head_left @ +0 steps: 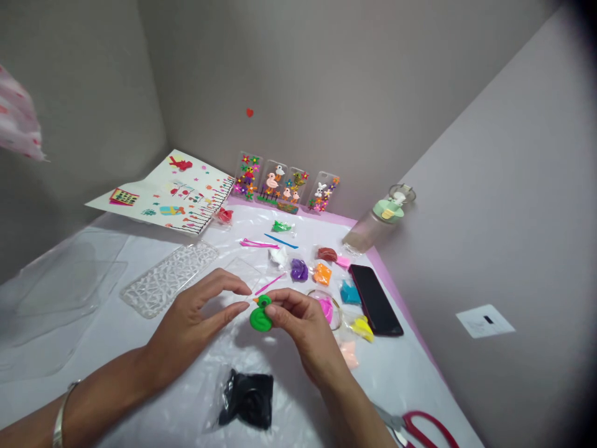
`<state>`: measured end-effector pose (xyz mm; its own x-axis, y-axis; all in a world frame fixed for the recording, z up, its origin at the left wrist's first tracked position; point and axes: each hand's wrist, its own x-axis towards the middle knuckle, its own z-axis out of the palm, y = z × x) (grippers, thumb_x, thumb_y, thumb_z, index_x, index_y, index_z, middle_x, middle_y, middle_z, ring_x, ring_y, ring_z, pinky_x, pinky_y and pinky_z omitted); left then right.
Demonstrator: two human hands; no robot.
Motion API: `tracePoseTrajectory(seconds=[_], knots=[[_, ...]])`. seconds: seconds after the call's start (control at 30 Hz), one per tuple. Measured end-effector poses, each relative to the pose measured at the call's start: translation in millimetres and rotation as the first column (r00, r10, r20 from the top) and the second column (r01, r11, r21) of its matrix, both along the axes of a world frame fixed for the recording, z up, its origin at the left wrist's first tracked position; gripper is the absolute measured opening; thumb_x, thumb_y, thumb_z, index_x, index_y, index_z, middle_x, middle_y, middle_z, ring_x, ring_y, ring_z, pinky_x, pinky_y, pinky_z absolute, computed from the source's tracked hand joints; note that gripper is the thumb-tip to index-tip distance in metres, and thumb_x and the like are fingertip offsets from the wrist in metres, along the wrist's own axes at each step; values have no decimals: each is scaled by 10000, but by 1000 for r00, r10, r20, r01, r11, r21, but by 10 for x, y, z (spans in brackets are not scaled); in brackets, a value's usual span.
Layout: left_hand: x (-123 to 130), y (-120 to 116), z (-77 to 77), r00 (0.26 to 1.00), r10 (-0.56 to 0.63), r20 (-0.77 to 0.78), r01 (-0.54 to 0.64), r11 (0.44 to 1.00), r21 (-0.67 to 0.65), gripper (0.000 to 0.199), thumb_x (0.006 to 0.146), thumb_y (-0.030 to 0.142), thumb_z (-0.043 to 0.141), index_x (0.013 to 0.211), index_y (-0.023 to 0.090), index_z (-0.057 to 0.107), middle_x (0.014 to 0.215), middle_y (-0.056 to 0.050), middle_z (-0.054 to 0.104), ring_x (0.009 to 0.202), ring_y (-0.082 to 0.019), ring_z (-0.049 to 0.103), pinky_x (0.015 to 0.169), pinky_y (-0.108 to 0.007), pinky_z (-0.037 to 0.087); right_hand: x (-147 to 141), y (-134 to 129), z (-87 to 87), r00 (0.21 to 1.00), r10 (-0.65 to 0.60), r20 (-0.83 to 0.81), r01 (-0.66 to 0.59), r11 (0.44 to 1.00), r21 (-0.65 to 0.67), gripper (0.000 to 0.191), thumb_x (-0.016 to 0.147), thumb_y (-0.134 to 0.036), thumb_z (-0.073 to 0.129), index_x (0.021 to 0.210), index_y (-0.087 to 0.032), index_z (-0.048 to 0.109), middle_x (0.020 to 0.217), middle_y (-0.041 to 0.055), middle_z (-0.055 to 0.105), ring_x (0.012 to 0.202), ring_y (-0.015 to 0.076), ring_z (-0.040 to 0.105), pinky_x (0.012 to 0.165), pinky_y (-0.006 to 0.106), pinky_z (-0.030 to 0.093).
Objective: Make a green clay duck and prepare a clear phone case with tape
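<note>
A small green clay duck (261, 319) with an orange beak and a dark eye is held between the thumb and fingers of my right hand (298, 320). My left hand (205, 311) is just to the left of the beak, its thumb and forefinger apart with a gap between the tips and nothing visible in them. Below the hands lies a packet of black clay (247, 399). Behind the duck, a pink tool (270, 284) rests on the white sheet.
Clay packets, including purple (299, 270) and orange (321, 274), lie behind my right hand. A phone (377, 300), bottle (373, 224) and red-handled scissors (429, 426) are on the right. Clear cases (170, 278) lie left; decorated cases (272, 182) lean against the wall.
</note>
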<state>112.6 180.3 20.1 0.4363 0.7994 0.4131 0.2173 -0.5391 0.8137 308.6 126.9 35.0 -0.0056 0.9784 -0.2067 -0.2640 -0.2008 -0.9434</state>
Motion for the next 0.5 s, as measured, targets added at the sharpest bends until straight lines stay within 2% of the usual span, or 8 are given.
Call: tracePoseTrajectory(seconds=[0.2,0.5], knots=[[-6,4,-21,998,-66,22,65,996,56,129,964,214,648,1043,307,687,1008,34,675,970,-139,654,876,-238,514,-12,0,-11,999,28,-37,-30,999,-42,291,678,-380,895,856,-173,794,746,15,749,664,120,651,687,246,523],[-7,-9,-29,996,-85,12,84,993,86,132,971,190,640,1035,298,681,1000,31,669,1010,-147,643,893,-246,502,-23,5,4,999,19,-27,-21,999,-44,297,644,-371,913,837,-178,795,726,0,745,649,111,641,676,232,517]])
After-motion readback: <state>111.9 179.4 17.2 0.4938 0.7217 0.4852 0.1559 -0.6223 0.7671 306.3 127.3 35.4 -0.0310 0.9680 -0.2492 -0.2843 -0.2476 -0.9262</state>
